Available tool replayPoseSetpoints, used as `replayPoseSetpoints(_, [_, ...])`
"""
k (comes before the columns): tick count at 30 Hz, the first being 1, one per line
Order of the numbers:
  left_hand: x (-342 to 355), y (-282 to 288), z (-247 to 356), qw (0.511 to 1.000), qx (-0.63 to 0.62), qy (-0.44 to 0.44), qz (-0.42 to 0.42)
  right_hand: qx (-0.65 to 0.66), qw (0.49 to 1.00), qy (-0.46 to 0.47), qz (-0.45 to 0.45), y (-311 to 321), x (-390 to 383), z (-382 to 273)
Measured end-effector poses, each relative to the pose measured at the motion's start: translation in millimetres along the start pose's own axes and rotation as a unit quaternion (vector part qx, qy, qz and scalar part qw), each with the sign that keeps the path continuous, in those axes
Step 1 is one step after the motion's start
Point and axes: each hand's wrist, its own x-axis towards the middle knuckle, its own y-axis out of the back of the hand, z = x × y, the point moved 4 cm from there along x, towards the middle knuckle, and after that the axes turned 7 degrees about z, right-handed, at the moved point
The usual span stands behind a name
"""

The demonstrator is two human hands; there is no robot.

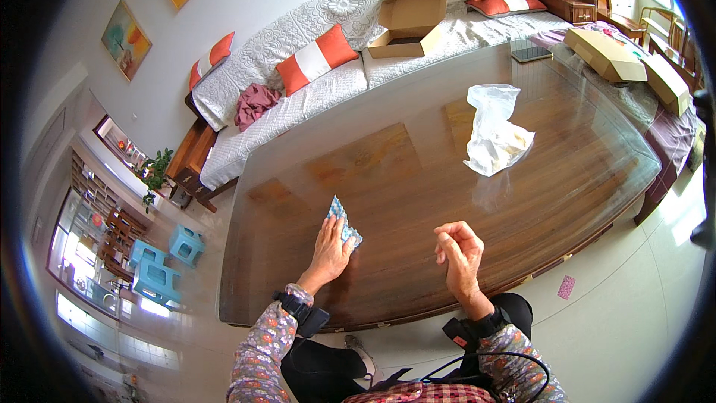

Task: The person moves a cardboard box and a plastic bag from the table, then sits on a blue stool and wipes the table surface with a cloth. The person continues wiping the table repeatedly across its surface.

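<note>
My left hand [328, 252] presses a blue-and-white patterned cloth [344, 224] onto the glass-topped brown wooden table [418, 201]. The cloth sticks out past the fingertips and along the right side of the hand; the rest lies hidden under the palm. Closer to the table's front edge, on the right, my right hand [461, 252] is held with its fingers curled in, and nothing shows in it. Beyond that hand, a crumpled white plastic bag [494, 134] stands on the tabletop, with something pale in its lower part.
A dark flat phone-like device [531, 54] lies at the table's far edge. Behind is a sofa [328, 97] with orange-and-white cushions [318, 60] and an open cardboard box [406, 22]. More cardboard boxes [605, 56] sit at right. Blue plastic stools [156, 280] stand at left.
</note>
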Motion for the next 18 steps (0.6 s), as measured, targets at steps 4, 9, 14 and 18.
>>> replayPoseSetpoints(4, [41,-20,-48,0.999,0.03,0.036,0.023,-0.025,0.999,-0.02,-0.028,-7,-6,5])
replayPoseSetpoints(9, [114,-33,-105,0.971,0.087,0.218,0.037,-0.035,0.998,-0.03,-0.038,-9,-4,8])
replayPoseSetpoints(14, [188,-75,-15,0.998,-0.002,0.053,0.045,-0.037,0.997,-0.046,-0.042,-11,-1,12])
replayPoseSetpoints(18, [212,-113,90,0.996,-0.053,-0.065,0.001,-0.035,0.998,-0.04,-0.045,-13,-1,13])
